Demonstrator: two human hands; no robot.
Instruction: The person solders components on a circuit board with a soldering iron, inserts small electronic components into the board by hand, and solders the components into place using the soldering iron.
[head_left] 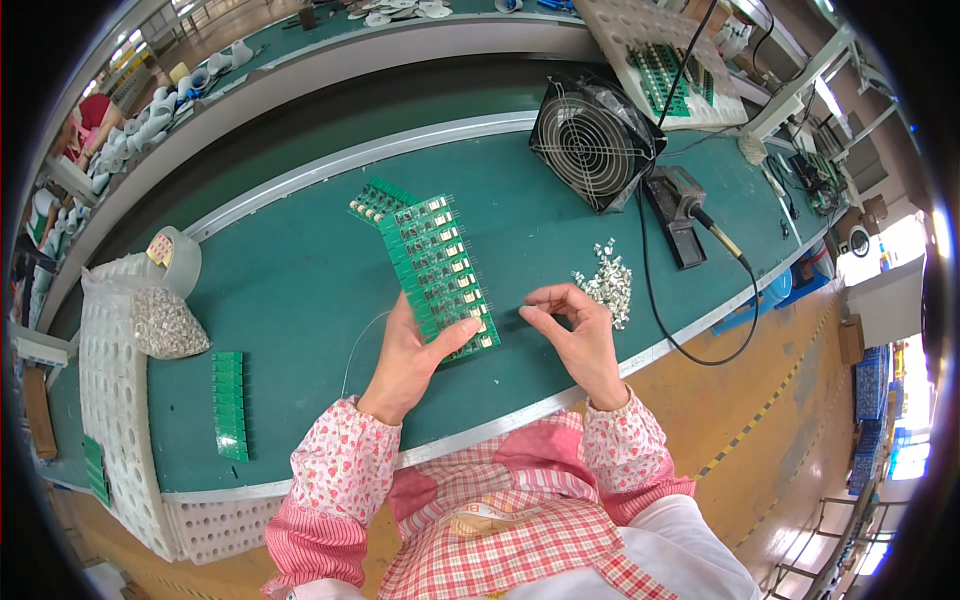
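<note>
Fingers of our left hand (408, 352) clamp the green circuit board strip (441, 275) steady, while our right hand (573, 328) pinches closed beside it, near the metal clips (606, 280)

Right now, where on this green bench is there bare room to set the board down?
Widest bare mat lies left of the left hand, between it and the green strip by the white tray. Another patch sits below the fan. It is crowded around the right hand, near the metal parts pile and iron stand.
</note>
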